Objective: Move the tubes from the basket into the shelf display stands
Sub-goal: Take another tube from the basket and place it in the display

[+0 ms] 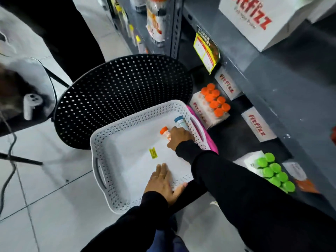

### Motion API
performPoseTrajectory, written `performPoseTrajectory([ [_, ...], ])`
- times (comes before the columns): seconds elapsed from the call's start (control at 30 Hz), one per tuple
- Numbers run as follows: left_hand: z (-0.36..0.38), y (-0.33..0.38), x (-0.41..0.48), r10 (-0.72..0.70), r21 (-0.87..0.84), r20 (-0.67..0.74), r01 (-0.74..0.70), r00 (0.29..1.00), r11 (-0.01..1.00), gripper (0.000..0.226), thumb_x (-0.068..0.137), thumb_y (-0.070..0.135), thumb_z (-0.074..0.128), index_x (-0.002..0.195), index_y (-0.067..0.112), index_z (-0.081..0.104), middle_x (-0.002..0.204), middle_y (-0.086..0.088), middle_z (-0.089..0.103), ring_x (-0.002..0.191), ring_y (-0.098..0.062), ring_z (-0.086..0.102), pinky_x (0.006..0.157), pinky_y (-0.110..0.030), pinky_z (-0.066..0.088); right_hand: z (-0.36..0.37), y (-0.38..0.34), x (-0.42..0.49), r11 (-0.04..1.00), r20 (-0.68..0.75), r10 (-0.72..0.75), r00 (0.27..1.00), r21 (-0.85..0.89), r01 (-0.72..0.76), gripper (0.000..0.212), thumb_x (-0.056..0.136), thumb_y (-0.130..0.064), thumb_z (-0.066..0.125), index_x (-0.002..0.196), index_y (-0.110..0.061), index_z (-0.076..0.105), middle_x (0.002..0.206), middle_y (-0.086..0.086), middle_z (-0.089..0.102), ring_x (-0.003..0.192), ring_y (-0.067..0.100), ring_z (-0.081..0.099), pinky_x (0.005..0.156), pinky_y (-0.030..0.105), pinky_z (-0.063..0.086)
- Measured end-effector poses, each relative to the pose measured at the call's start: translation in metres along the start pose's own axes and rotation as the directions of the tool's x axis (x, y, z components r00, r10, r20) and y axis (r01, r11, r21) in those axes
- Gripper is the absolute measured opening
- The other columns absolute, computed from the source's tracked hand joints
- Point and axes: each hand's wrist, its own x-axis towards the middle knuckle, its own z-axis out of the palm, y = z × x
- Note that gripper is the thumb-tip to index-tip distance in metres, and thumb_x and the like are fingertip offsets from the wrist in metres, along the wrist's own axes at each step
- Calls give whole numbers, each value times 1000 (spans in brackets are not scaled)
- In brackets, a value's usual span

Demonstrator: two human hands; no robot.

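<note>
Head view: right hand [179,136] is down in the basket [109,142], fingers curled onto the orange tube [165,133], blue tube [180,122] just beside it. Left hand [163,182] lies flat and released on the near rim. Stands [211,110] sit on the shelf [272,84].

Perforated white plastic basket [101,142].

The right hand [179,136] reaches into the white basket [109,142], fingers on an orange-capped tube [165,132] beside a blue-capped tube [180,121]. The left hand [163,182] rests flat on the basket's near edge.
</note>
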Motion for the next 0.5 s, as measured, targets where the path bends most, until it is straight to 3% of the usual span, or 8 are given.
performPoseTrajectory([
  [0.07,0,0,-1,-16,17,3,16,1000,1000,109,65,77,4,144,4,19,157,-14,8,144,-28,3,119,-38,10,-6,-3,-4,999,31,-45,999,11,44,46,84,-14,64,127,-11,45,122,18,59,112,38,58,88,45,52],
  [0.17,-1,0,-2,-15,67,18,14,1000,998,109,65,78,1,144,5,20,157,-14,8,144,-28,4,119,-38,9,-24,5,-18,983,88,-86,992,169,71,24,84,-9,59,102,-21,48,91,8,59,79,31,65,64,32,55],
  [0.27,-4,-2,-3,-25,56,18,24,1000,998,124,52,85,-10,144,8,21,157,-11,9,144,-27,5,120,-38,7,-46,17,-36,955,210,-69,975,297,3,14,80,-3,58,89,-11,52,68,6,64,56,24,72,47,24,58],
  [0.3,-6,-1,-5,-19,58,12,19,1000,998,130,47,87,-15,144,8,20,157,-10,9,144,-26,6,120,-38,6,-56,24,-45,943,228,-60,972,332,-20,10,78,-2,59,80,-9,52,54,4,65,45,18,69,40,19,55],
  [0.37,-11,3,-9,-1,74,-10,2,1000,997,142,36,87,-28,146,9,16,157,-9,10,145,-23,7,119,-36,5,-79,39,-68,925,214,-35,976,377,-49,22,76,-9,63,60,-12,48,28,-3,54,29,9,58,32,10,42],
  [0.43,-17,7,-13,31,101,-46,-26,998,995,145,31,82,-38,147,11,13,157,-7,10,145,-21,7,119,-35,4,-101,53,-94,933,149,-30,988,360,-26,34,80,-26,64,53,-14,48,30,-3,55,34,14,55,36,12,37],
  [0.5,-24,17,-15,57,116,-94,-46,994,992,133,42,82,-32,147,11,10,158,-6,6,145,-20,3,119,-34,2,-122,65,-125,931,91,-16,996,366,-19,34,85,-31,56,57,-13,53,55,10,67,49,23,58,43,18,39],
])
